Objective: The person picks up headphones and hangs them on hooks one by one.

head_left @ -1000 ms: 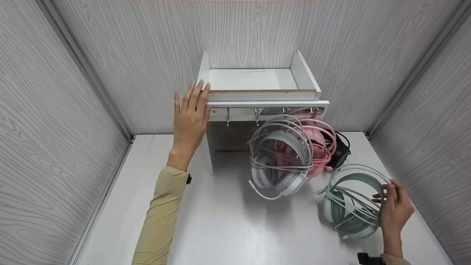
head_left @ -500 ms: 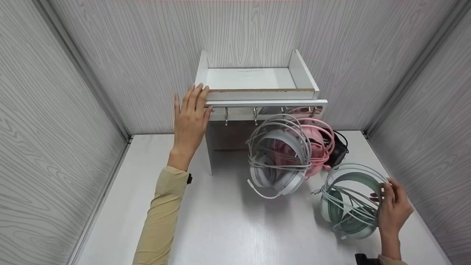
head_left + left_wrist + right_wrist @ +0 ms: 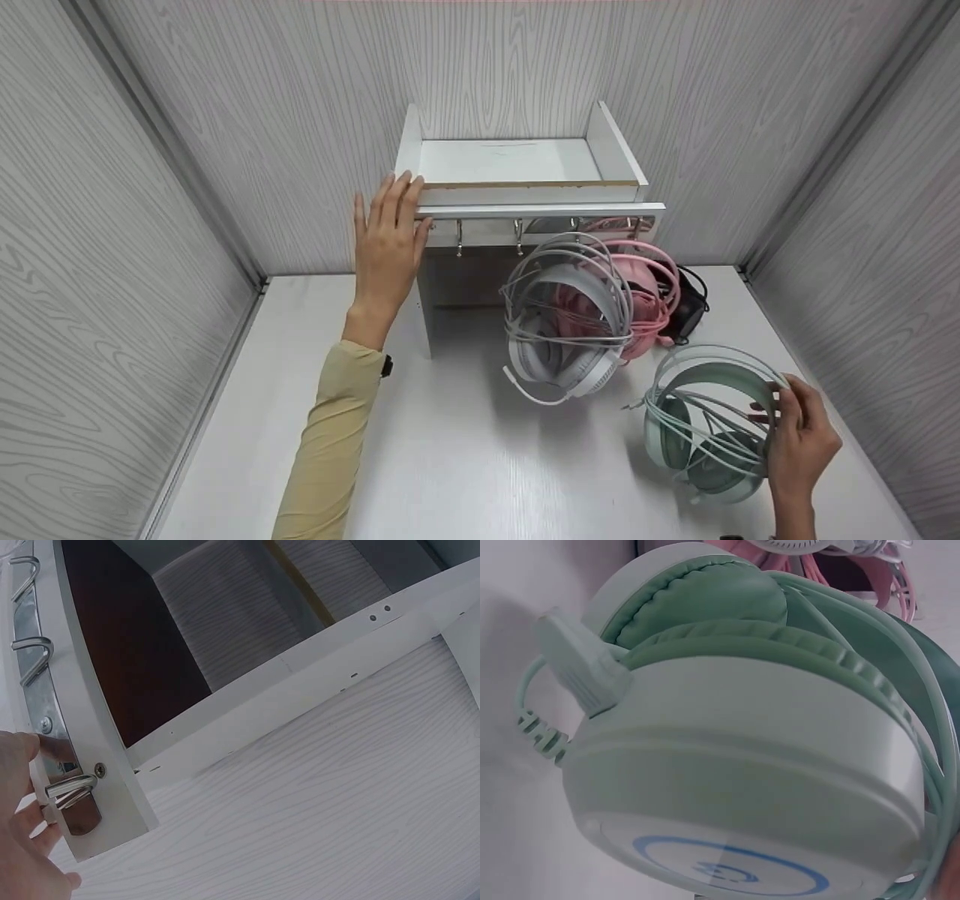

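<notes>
My left hand [image 3: 387,255] lies with straight fingers on the left end of the white rack's front rail [image 3: 540,211]; in the left wrist view the hand [image 3: 22,817] is beside the end hook [image 3: 71,787]. At the right, my right hand [image 3: 802,442] grips the headband side of green headphones [image 3: 709,371] wrapped in their cable. The right wrist view is filled by a green ear cup [image 3: 742,765], with a bit of the hand at the lower right edge. White headphones [image 3: 577,277] and pink headphones [image 3: 645,307] hang from the rack's hooks.
A black item [image 3: 686,319] is behind the pink headphones at the rack's right. Bare hooks [image 3: 460,238] line the left part of the rail. Above it sits an open-topped shelf [image 3: 510,161]. Patterned panels [image 3: 135,300] stand on both sides and behind.
The green headphones and my right hand have shifted slightly left and lower, with the headphones turned a little. My left hand stays on the rail. The whole view has drifted slightly.
</notes>
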### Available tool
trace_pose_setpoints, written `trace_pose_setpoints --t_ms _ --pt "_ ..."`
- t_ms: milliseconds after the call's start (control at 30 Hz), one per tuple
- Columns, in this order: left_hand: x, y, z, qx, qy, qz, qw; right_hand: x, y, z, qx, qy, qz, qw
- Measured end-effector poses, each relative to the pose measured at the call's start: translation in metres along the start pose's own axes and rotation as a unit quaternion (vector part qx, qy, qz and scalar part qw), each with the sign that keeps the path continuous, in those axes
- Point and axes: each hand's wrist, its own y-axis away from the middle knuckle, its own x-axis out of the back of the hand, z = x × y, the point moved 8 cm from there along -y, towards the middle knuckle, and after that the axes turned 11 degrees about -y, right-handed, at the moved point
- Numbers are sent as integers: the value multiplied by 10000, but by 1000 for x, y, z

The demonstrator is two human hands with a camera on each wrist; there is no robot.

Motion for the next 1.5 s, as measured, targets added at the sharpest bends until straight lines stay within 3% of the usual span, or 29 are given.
trace_pose_setpoints --t_ms 533,967,1200,1500 --pt "1 -1 2 9 -14 13 10000 -9 13 -23 203 -383 -252 9987" --pt "1 0 1 32 -9 26 10000 -21 23 -26 341 -977 -785 9915" --pt "-1 1 2 18 -34 -15 10000 -34 32 -45 399 -752 -933 9920" --pt "1 1 1 55 37 -5 10000 -58 46 -62 117 -467 -1089 9929"
